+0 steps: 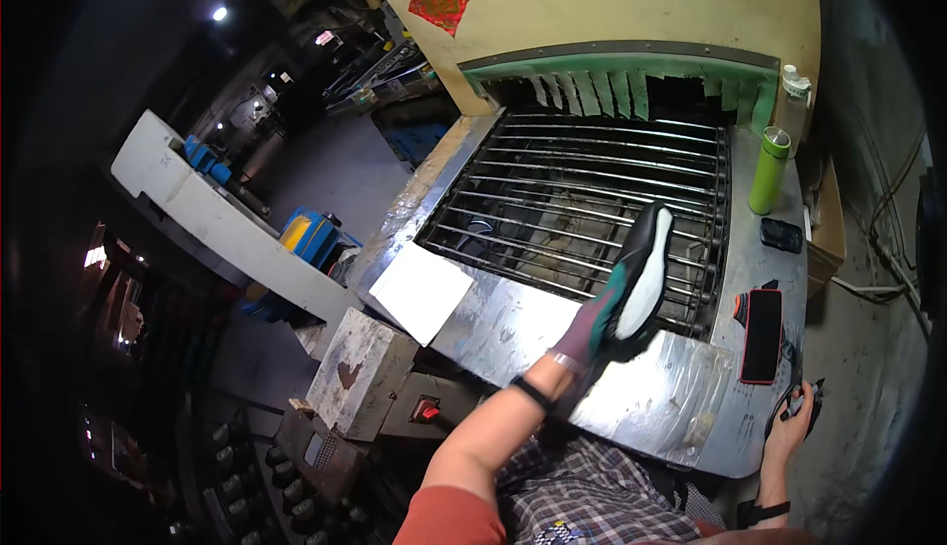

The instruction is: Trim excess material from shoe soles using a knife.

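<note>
My left hand [584, 332], in a purple and green glove, is closed on a black shoe with a white sole [645, 279]. The shoe points away from me, tilted on its side, over the near right part of a roller conveyor [582, 205]. Its body hides most of my left fingers. Past the right edge of the metal worktop [513, 316], my right hand [789, 433] curls around a small dark thing with a grey, pen-like part. I cannot make out what it is.
The conveyor leads into a cream machine housing [612, 2] with a slatted green curtain [592, 93]. On the right ledge are a green bottle [768, 172], a black device [780, 235] and a red-edged phone [762, 338]. White sheet [421, 291] lies left, above a red switch [426, 410].
</note>
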Demonstrator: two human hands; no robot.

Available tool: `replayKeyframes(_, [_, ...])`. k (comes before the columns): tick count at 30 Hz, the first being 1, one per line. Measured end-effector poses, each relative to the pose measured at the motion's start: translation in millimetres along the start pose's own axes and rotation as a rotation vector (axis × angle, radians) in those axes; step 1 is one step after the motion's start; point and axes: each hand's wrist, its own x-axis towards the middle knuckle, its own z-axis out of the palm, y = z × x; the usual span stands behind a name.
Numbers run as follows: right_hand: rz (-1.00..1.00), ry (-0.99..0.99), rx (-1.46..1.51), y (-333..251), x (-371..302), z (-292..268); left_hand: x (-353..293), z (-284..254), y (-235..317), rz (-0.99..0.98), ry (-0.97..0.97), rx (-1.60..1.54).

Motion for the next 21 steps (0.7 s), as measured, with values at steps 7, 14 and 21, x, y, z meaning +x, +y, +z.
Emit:
replayKeyframes(7, [-0.289, -0.058, -0.016, -31.7, -4.0, -8.5, -214.6, -49.3, -54.9, 0.219, 0.145, -0.184])
replayKeyframes(14, [-0.629, -0.894, 0.536, -173.4, -102.9, 3.1, -323.9, -82.6, -138.4, 0.210, 0.405, -0.425])
replayKeyframes(21, [0.369, -2.010, 0.803, -205.2, -212.3, 32.5, -348.0, -90.9, -220.4, 0.267, 0.383, -0.723])
